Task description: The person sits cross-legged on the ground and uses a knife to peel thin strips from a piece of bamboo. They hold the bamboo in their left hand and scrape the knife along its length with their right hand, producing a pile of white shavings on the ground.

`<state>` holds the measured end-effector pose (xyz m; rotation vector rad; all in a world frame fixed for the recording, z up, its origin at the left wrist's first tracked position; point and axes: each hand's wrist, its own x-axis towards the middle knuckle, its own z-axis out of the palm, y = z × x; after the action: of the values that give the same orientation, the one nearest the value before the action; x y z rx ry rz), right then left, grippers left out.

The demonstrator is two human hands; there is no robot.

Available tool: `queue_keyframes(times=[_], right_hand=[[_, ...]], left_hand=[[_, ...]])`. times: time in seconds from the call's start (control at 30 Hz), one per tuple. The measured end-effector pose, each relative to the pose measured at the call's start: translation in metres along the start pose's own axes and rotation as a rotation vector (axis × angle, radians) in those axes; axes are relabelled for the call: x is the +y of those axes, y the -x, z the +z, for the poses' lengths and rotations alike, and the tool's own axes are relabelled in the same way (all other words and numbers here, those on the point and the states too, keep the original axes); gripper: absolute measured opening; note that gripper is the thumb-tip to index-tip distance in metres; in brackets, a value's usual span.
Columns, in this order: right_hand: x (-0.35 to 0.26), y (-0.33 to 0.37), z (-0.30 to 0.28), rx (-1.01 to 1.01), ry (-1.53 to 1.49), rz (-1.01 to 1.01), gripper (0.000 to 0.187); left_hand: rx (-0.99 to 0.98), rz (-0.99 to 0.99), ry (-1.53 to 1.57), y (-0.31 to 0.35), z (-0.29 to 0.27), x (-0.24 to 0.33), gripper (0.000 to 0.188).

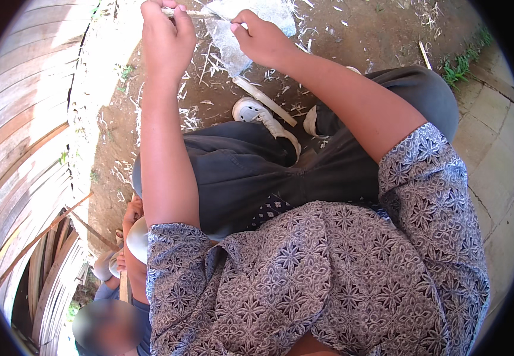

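Observation:
At the far edge of the view my left hand (169, 32) is closed around a thin pale wooden stick (196, 13), which points to the right. My right hand (263, 38) is closed too, its thumb and fingers pinched together. A thin, narrow piece (219, 15) runs from its fingertips to the stick; it may be a blade, but it is too small to be sure. Below both hands a crumpled whitish translucent sheet (277, 18) lies on the soil. Both forearms are stretched out over my bent legs.
Pale shavings litter the brown soil (111, 142). A split wooden piece (264, 101) lies beside my white shoe (251, 111). Wooden slats (25, 118) stand along the left. Another person's hand (132, 209) shows at lower left. Paving slabs (482, 107) lie on the right.

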<state>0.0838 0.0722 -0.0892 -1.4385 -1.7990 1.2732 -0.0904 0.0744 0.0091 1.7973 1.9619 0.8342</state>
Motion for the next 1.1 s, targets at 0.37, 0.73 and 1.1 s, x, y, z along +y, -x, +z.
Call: queue_keyframes(times=[0.37, 0.73, 1.1], right_hand=[[-0.005, 0.005, -0.01, 0.015, -0.125, -0.036, 0.026], [0.026, -0.004, -0.006, 0.04, -0.045, 0.007, 0.025], [-0.025, 0.002, -0.015, -0.059, -0.157, -0.019, 0.024]], left_hand=[[-0.304, -0.014, 0.319, -0.002, -0.012, -0.01, 0.014], [-0.297, 0.006, 0.244, -0.001, -0.008, -0.001, 0.014], [-0.294, 0.0, 0.255, 0.005, -0.011, -0.009, 0.013]])
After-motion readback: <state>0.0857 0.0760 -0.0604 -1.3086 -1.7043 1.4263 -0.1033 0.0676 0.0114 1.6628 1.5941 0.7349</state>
